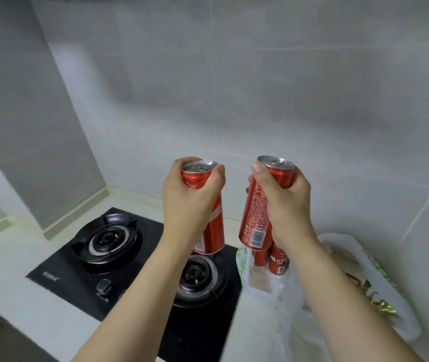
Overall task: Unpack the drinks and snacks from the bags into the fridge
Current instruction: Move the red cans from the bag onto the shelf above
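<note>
left hand [190, 194] grips red can [212, 226] | right hand [286, 202] grips red can [256, 212] | above stove [119, 257]

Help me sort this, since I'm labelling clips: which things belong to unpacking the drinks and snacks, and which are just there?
Job: red can in left hand; red can in right hand; more cans in the plastic bag; second bag.

Just there: gas hob, countertop.

Glossy red metal cans [256, 212] w/ bare silvery tops, thin translucent plastic bag [380, 278], glossy black hob [140, 259], matt grey tiles [312, 100].
</note>
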Motion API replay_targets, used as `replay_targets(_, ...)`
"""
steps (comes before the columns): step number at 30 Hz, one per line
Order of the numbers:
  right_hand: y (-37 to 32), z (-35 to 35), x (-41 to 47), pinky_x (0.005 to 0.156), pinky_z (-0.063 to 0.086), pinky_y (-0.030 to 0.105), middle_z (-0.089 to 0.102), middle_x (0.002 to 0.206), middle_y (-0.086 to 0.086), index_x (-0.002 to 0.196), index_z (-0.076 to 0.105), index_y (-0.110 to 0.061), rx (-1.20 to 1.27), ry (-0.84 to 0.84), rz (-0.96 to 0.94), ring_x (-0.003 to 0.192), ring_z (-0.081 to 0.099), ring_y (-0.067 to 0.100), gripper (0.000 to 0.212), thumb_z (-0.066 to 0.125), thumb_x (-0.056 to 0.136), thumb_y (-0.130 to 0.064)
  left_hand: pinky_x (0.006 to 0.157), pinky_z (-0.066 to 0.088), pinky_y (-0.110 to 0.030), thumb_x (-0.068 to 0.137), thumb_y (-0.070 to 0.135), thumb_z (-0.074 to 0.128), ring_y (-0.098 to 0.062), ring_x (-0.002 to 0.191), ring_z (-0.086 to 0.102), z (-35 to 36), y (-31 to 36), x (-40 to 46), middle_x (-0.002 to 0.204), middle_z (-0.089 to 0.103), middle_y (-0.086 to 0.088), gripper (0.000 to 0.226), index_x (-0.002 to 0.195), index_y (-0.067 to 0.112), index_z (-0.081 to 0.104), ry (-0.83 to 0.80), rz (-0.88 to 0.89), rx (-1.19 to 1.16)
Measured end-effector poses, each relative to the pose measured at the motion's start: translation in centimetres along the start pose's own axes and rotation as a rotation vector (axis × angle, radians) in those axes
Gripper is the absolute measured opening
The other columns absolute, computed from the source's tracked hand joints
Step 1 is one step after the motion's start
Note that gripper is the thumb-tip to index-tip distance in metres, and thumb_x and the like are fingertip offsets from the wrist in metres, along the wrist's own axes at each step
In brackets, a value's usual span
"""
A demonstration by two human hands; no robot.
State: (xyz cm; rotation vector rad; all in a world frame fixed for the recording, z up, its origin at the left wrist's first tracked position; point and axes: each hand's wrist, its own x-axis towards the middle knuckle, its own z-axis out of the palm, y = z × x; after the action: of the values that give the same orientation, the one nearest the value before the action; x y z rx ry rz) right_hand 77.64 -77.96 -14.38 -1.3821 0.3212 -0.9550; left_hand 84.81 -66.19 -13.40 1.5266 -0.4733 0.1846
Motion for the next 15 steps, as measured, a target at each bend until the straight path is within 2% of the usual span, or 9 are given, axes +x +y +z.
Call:
replay_targets(5, 0.3, 3.4, -1.3, 0.074, 0.059, 0.045, 0.072, 0.086, 0.008, 0.08, 0.069, -0.04, 0.06, -0.142, 0.012, 0.08, 0.071, 0.03, 0.018, 0.078, 0.066, -0.047, 0.065, 0.052, -0.015, 0.08, 0.03, 0.075, -0.001, 0.072, 0.065, -4.4, 0.9, -0.7, 0.08, 0.068, 0.013, 0.026, 0.1, 0.023, 0.061, 0.119, 0.031, 0.089)
replay_targets(8, 0.5, 5.7, -2.4, 0.071, 0.06, 0.042, 0.072, 0.084, 0.009, 0.082, 0.069, -0.034, 0.086, -0.229, 0.036, 0.075, 0.071, 0.027, 0.017, 0.08, 0.071, -0.041, 0.064, 0.052, -0.015, 0.079, 0.031, 0.075, -0.002, 0.073, 0.065, -7.5, 1.4, -1.2, 0.083, 0.067, 0.011, 0.026, 0.1, 0.024, 0.061, 0.19, 0.049, 0.139)
replay_targets(12, 0.5, 9.3, -4.1, 0.064, 0.058, 0.033, 0.071, 0.08, 0.007, 0.086, 0.068, -0.028, 0.117, -0.331, 0.052, 0.069, 0.07, 0.023, 0.017, 0.079, 0.076, -0.036, 0.066, 0.055, -0.022, 0.078, 0.03, 0.076, -0.007, 0.073, 0.067, -11.6, 2.0, -1.9, 0.084, 0.068, 0.01, 0.026, 0.099, 0.024, 0.062, 0.269, 0.076, 0.194)
replay_targets(15, 0.3, 12.0, -5.8, 0.059, 0.055, 0.029, 0.069, 0.078, 0.009, 0.089, 0.066, -0.023, 0.153, -0.411, 0.065, 0.066, 0.069, 0.022, 0.018, 0.078, 0.079, -0.032, 0.063, 0.052, -0.016, 0.078, 0.029, 0.076, -0.005, 0.073, 0.066, -14.7, 2.4, -2.5, 0.083, 0.067, 0.011, 0.026, 0.099, 0.023, 0.061, 0.322, 0.099, 0.229)
